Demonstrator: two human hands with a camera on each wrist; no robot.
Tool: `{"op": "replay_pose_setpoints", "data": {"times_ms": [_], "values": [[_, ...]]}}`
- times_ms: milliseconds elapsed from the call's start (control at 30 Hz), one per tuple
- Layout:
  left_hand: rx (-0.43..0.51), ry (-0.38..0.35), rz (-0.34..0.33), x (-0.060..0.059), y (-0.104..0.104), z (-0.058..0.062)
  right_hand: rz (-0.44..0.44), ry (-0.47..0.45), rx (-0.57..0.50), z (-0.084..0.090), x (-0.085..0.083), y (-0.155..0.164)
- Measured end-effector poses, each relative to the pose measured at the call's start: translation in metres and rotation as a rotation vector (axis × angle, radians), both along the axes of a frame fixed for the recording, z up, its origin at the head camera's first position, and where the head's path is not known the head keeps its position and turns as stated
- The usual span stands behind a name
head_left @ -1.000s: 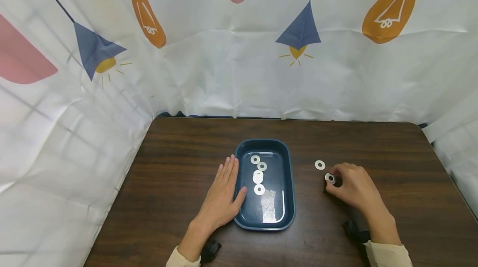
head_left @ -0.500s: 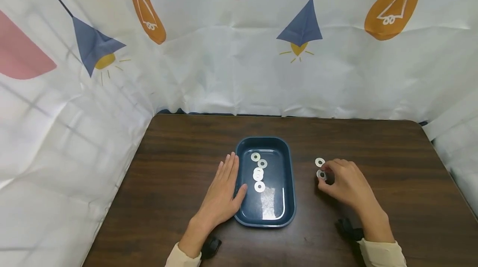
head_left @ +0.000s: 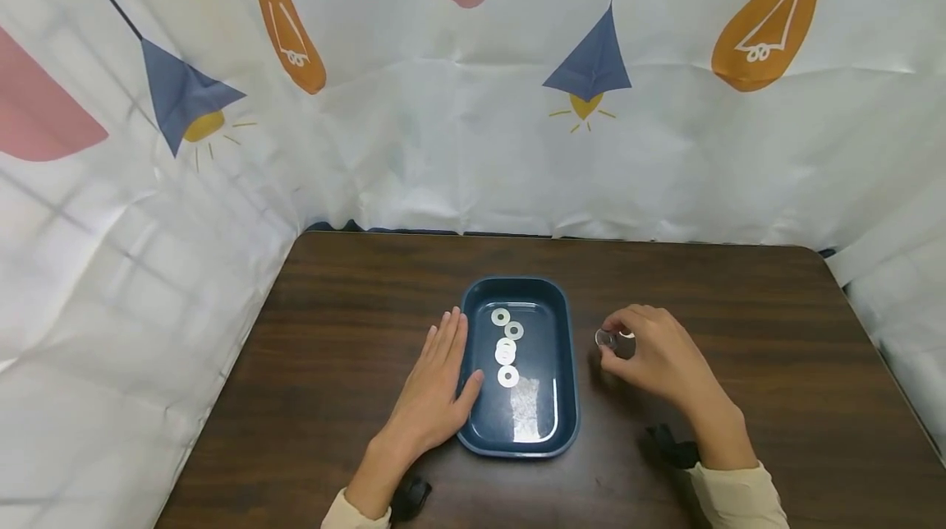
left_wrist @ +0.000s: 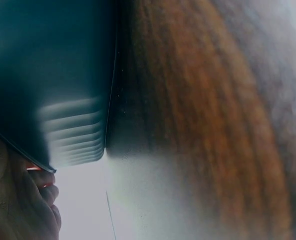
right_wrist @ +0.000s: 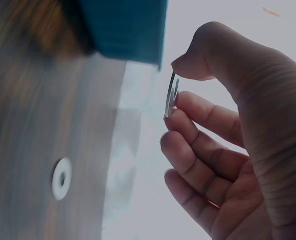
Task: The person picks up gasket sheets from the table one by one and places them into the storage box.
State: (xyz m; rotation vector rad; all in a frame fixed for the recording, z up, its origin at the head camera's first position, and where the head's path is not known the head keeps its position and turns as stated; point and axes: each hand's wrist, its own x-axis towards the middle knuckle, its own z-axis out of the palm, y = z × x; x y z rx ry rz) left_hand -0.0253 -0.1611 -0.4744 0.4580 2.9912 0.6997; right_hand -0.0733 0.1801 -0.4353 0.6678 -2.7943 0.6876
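My left hand (head_left: 431,391) lies with straight fingers along the left rim of a dark blue rectangular tray (head_left: 572,377), its thumb reaching over the edge. Several flat metal washers (head_left: 507,386) lie in a rough column inside, two of them overlapping. To the right of the tray, my right hand (head_left: 663,358) pinches one washer (right_wrist: 169,97) between thumb and fingertips. That washer is held on edge above the table in the right wrist view. Another washer (right_wrist: 61,178) lies on the tabletop and is mostly hidden behind the right fingers in the head view.
Both hands work over a dark wood-grain table (head_left: 369,291). A white curtain (head_left: 414,151) printed with lamps and bulbs hangs behind it and at both sides. Each wrist wears a small black device (head_left: 410,499).
My right hand has moved left toward the tray with the pinched washer, passing over the washer on the table. The left hand stays at the tray's rim.
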Motion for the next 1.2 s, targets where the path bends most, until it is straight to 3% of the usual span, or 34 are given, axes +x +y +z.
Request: {"op": "replay_pose_setpoints", "data": {"times_ms": [800, 1200], "values": [[-0.001, -0.026, 0.008, -0.001, 0.001, -0.001, 0.144, -0.02, 0.036, 0.024, -0.007, -0.047], [-0.008, 0.001, 0.011, 0.0, 0.001, -0.001, 0.222, -0.016, 0.039, 0.037, -0.006, -0.073]]}}
